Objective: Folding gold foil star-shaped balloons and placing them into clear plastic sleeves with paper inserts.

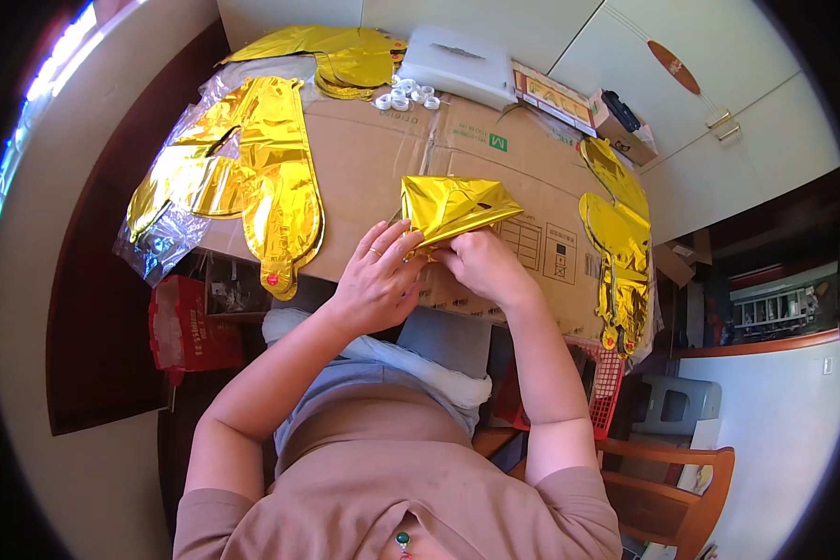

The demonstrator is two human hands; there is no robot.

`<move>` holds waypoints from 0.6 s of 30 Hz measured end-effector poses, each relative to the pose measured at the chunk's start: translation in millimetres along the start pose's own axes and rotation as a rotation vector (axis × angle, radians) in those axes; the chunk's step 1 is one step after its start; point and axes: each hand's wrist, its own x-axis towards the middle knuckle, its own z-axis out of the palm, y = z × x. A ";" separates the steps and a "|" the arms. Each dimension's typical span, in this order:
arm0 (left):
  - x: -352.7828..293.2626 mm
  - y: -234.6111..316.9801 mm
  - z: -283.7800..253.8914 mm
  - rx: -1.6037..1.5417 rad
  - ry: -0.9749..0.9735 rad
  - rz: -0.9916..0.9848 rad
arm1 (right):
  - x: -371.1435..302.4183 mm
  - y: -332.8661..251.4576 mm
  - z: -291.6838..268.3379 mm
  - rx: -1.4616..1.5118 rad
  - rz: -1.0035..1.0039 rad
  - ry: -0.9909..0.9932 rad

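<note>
A folded gold foil balloon [459,201] sits at the near middle of the cardboard-covered table [364,159], its creased, shiny side facing up. My left hand [375,280], with a ring on one finger, is closed on its near left edge. Curled under the near edge, my right hand [483,265] grips the foil with its fingertips partly hidden beneath it. To the left lies a flat gold letter-shaped foil balloon [275,159] on clear plastic wrapping [159,252]. More flat gold foil balloons [618,247] rest along the right edge.
At the back are stacked gold foil balloons [350,67], several small white rings [406,94], a translucent plastic case [459,67] and a small box with dark items [623,126]. A red bag [189,327] hangs low left. A wooden chair [667,495] and red basket [609,392] stand low right.
</note>
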 end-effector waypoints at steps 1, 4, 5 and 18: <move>0.1 -0.1 0.3 0.010 0.002 0.003 | 0.0 -0.8 0.3 -0.009 0.009 0.003; -1.6 -1.6 1.1 0.030 -0.004 0.000 | 2.7 -11.5 -4.4 -0.029 0.086 -0.029; -1.5 -1.5 1.3 0.032 -0.008 0.000 | 2.7 -14.9 -6.5 -0.035 0.123 -0.045; -0.5 -2.2 -0.3 0.001 -0.049 -0.027 | -60.8 -32.5 34.7 -0.351 -0.025 0.612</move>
